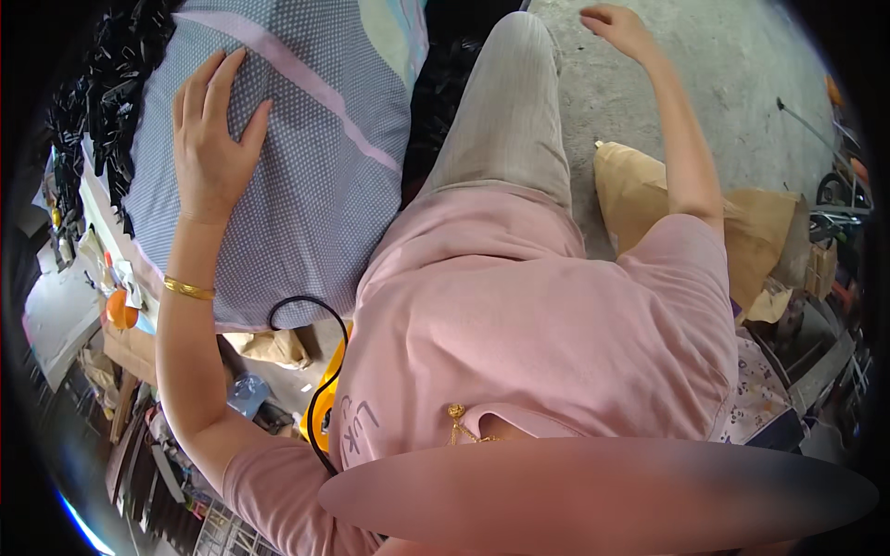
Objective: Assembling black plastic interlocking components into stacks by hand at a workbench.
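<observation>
My left hand [213,139] lies on a grey dotted cloth [287,204] with a pink stripe, its fingers spread and nothing in them. The cloth covers a broad, raised surface on my left. Above the concrete floor [705,102] at the far right, my right hand [619,30] hangs in the air with its fingers loosely stretched. It touches nothing that I can see. A pile of small, black, elongated pieces [116,83] lies along the cloth's left edge. More black pieces [454,83] show between the cloth and my leg.
Brown paper sacking [630,190] lies on the floor below my right forearm. A black cable [341,371] curves past my left side. An orange round object [120,310] and assorted clutter stand at the left. Wheeled equipment [839,195] is at the right rim.
</observation>
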The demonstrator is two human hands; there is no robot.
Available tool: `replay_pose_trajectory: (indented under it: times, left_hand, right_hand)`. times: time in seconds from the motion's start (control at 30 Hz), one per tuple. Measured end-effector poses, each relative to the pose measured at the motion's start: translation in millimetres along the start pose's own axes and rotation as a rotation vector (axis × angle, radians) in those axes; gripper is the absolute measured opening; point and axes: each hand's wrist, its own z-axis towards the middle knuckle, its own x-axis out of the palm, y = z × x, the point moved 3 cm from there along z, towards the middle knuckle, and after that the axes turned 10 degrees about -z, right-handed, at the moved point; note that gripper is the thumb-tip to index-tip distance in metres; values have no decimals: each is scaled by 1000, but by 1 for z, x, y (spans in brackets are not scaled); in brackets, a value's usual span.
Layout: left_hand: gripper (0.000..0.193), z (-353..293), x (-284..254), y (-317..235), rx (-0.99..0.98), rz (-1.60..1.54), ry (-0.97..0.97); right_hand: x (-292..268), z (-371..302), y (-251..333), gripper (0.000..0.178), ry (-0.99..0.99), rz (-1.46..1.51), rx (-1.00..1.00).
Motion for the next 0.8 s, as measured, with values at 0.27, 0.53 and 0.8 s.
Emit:
replay_pose_trajectory:
  times: [0.27, 0.53, 0.8]
  left_hand:
    - [51, 2, -2, -2, -4, 17, 7]
    - [50, -1, -5, -5, -21, -47, -4]
    - [56, 3, -10, -13, -173, -230, 18]
  right_hand:
    - [146, -45, 24, 43, 369, 568, 536]
    - [163, -96, 73, 41, 182, 833, 808]
    - [162, -135, 30, 32, 163, 114, 430]
